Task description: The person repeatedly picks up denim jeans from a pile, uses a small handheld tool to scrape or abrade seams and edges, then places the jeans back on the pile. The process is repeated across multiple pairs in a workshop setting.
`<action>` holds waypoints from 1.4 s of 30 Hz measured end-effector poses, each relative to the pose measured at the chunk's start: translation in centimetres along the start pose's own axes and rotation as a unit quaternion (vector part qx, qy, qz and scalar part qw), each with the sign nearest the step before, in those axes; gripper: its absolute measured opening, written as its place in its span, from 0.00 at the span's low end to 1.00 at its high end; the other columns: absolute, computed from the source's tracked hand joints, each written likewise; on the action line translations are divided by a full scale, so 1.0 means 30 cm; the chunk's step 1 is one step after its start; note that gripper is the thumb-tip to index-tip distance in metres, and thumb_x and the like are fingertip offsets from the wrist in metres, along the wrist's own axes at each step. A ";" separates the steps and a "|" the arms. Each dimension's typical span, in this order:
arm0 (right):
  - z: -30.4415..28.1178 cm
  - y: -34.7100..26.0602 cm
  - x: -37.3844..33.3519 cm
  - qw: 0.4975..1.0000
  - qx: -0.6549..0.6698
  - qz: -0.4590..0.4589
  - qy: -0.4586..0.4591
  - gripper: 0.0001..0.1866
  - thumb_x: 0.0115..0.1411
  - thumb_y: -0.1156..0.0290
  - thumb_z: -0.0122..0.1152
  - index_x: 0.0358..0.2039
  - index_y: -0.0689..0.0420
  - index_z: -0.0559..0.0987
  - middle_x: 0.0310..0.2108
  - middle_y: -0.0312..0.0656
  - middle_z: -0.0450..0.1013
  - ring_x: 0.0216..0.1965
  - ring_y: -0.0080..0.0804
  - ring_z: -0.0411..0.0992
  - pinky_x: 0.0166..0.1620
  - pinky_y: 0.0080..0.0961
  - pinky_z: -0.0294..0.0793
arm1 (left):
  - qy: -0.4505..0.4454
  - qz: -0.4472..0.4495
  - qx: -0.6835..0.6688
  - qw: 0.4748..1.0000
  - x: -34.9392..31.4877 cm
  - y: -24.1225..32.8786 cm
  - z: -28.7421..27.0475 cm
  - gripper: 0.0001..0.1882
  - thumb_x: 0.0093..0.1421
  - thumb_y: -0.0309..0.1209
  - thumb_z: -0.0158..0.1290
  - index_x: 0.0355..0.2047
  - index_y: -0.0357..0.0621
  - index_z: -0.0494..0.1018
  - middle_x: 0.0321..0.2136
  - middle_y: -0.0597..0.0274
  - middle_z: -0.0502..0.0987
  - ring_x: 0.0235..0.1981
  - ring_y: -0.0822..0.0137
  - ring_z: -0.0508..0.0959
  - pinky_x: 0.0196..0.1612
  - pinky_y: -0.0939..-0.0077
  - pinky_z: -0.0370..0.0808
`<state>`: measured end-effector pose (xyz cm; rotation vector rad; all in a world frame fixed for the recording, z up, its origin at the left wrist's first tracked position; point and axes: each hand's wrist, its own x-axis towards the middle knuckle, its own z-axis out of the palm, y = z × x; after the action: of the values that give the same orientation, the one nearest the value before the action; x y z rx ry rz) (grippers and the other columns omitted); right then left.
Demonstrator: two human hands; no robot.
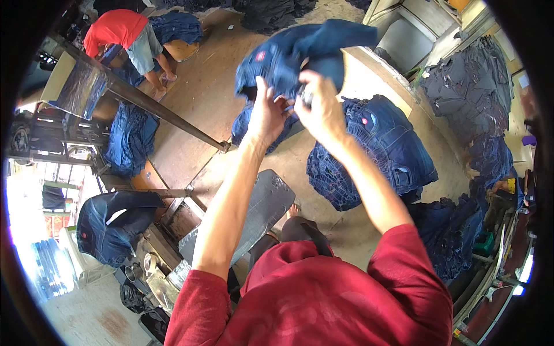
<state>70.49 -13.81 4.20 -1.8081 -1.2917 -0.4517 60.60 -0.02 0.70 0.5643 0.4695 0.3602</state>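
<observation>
A pair of blue jeans (pixel 288 55) is raised in front of me, one leg swung out to the right and blurred by motion. My left hand (pixel 268 112) is closed on the near edge of the jeans, thumb pointing up. Close beside it, my right hand (pixel 321 109) is curled round a small dark grey object (pixel 306 96), whose kind is too blurred to tell. The right fingertips are near the denim; whether they also grip it is hidden. Just beyond my right forearm lies a big pile of folded jeans (pixel 384 138).
A padded bench (pixel 262 207) stands near my legs. A metal bar (pixel 167 118) slants across the left. Jeans (pixel 109 225) drape over a frame at left. Dark garment heaps (pixel 470 86) line the right side. A person in red (pixel 121 29) bends over at far left.
</observation>
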 end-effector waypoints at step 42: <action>0.278 -0.934 -0.762 0.937 0.174 0.177 -0.245 0.16 0.68 0.75 0.69 0.55 0.56 0.82 0.36 0.44 0.86 0.29 0.41 0.84 0.33 0.36 0.84 | 0.079 0.145 0.823 0.544 -1.062 0.051 -1.058 0.25 0.58 0.48 0.71 0.44 0.42 0.80 0.36 0.56 0.83 0.41 0.51 0.83 0.48 0.59 0.81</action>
<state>34.66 -17.66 -4.63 -1.8450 -1.2262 0.4302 17.36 0.40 -11.78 2.5401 0.8281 0.1710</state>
